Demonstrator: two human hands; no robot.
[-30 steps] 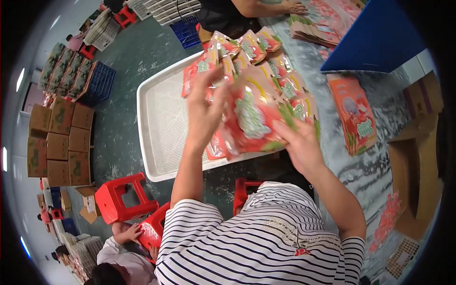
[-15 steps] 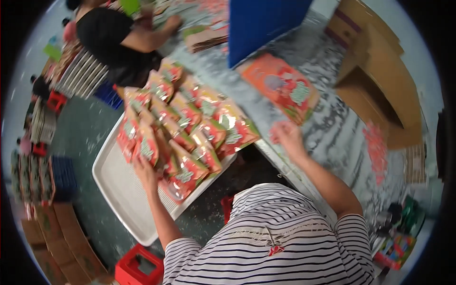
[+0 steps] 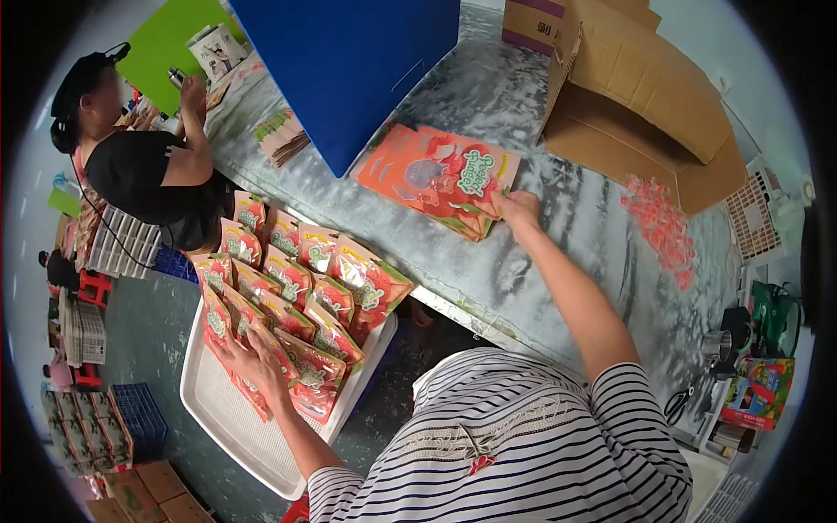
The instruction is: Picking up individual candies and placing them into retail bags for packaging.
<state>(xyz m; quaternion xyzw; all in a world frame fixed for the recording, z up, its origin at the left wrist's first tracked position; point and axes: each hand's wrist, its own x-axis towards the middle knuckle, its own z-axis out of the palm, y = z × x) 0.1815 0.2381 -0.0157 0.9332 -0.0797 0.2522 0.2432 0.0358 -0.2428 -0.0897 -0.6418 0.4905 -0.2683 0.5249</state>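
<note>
A white tray [image 3: 228,436] at the left carries rows of filled pink-and-orange snack pouches [image 3: 288,277], standing close together. My left hand [image 3: 253,362] lies against the near pouches with its fingers spread. On the marble-patterned table, a small pile of flat pouches [image 3: 418,173] in the same colours rests beside the blue panel. My right hand [image 3: 519,212] pinches the near right corner of this pile. How many pouches are between its fingers I cannot make out.
A blue panel [image 3: 357,78] stands upright on the table [image 3: 532,288]. An open cardboard box [image 3: 645,122] is at the right, small pink-red packets [image 3: 658,231] heaped before it. A co-worker in black [image 3: 139,174] stands far left beside a stack of flat pouches [image 3: 281,139].
My right hand has closed on the corner of the flat pouches. My left hand stays on the filled ones. The view has shifted; the co-worker now holds up a metallic object.
</note>
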